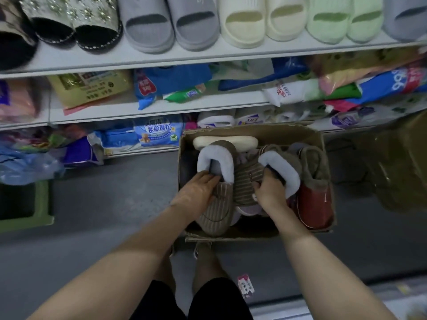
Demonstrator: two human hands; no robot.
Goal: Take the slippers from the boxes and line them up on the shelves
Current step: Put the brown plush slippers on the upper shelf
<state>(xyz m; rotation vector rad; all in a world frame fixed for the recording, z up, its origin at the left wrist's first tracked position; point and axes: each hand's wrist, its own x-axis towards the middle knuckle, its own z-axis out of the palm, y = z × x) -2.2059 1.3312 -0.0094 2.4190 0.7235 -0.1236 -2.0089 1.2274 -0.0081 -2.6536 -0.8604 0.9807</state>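
An open cardboard box (251, 131) stands on the grey floor below the shelves. My left hand (196, 189) grips a brown striped slipper with a pale fleece cuff (216, 161), fingers tucked into its opening. My right hand (269, 192) grips the matching brown slipper (280, 168) the same way. Both slippers are over the box. A red slipper (313, 204), an olive fleece slipper (313, 162) and a cream slipper (227, 140) lie in the box. On the top shelf (184, 57) stand sequined, grey, cream and green slippers in a row.
Lower shelves (184, 107) hold crowded packets and bags. A green stool (25, 204) stands at the left on the floor. A large clear plastic bag (397, 162) lies to the right of the box. A small pink packet (245, 285) lies by my feet.
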